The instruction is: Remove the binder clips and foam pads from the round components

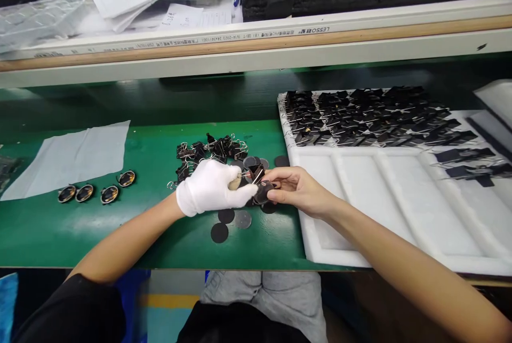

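Note:
My left hand (214,185), in a white glove, pinches the wire handles of a black binder clip (256,173). Bare, my right hand (298,189) holds a dark round piece (263,192) between thumb and fingers, right against the clip. The two hands nearly meet over the green table. Behind my left hand lies a pile of black binder clips (222,146). Black and clear discs lie under and around the hands, among them a black disc (220,232) and a clear disc (243,219) nearer the front edge.
At the right, a white foam tray (370,193) bears rows of clipped black pieces (368,116). Several round pieces with shiny amber faces (85,192) lie at the left beside a white sheet (76,156). A ledge (256,44) with papers crosses behind.

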The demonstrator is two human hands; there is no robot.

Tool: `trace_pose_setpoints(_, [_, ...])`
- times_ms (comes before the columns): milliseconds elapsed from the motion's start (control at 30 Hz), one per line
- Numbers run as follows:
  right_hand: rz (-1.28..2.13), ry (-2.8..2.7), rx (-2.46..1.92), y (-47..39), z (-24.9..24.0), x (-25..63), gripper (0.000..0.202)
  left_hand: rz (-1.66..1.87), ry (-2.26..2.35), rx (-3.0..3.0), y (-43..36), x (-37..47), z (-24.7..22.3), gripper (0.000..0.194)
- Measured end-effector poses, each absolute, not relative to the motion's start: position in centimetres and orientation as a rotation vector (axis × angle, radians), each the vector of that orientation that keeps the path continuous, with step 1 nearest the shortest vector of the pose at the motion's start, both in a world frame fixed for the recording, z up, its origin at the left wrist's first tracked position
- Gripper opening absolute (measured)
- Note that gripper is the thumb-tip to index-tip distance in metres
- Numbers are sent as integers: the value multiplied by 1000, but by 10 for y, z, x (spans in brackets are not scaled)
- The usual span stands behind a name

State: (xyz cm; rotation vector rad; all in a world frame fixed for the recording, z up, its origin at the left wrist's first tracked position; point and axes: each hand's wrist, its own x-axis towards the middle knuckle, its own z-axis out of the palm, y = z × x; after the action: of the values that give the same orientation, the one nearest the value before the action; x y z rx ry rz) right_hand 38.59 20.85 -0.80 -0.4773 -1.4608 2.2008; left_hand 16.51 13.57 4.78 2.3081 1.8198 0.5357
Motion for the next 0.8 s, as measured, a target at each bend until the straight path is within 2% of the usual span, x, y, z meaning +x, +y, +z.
trace_pose_setpoints(267, [2002, -954, -678, 206, 9, 377, 24, 640, 1660, 2165, 139, 159, 53, 48])
trace_pose_setpoints(467, [2039, -922, -780, 208, 1, 375, 31, 599, 1614, 2196, 140, 165, 48, 44])
trace_pose_setpoints(800, [1898, -1141, -738, 210, -4, 374, 37, 504, 1612, 2196, 140, 163, 40, 46])
